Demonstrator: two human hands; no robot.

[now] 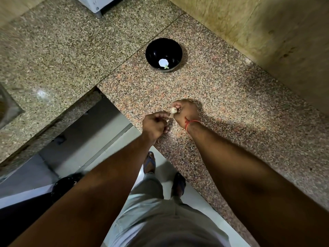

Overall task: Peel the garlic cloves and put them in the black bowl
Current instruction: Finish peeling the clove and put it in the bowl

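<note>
Right hand (186, 112) pinches garlic clove (174, 110) above granite surface (231, 104); left hand (154, 123) tugs papery skin. Clove small, light, firm, likely slippery; black bowl (164, 54) well apart.

Single head-worn wide-angle view, looking steeply down, close over the hands (169, 116), granite counter (231, 104) beyond

Bare forearms, no sleeves. Red thread bracelet (191, 123) on the right wrist. Light grey-green shorts (160, 216). Dark open sandals (178, 183) on both feet.
</note>
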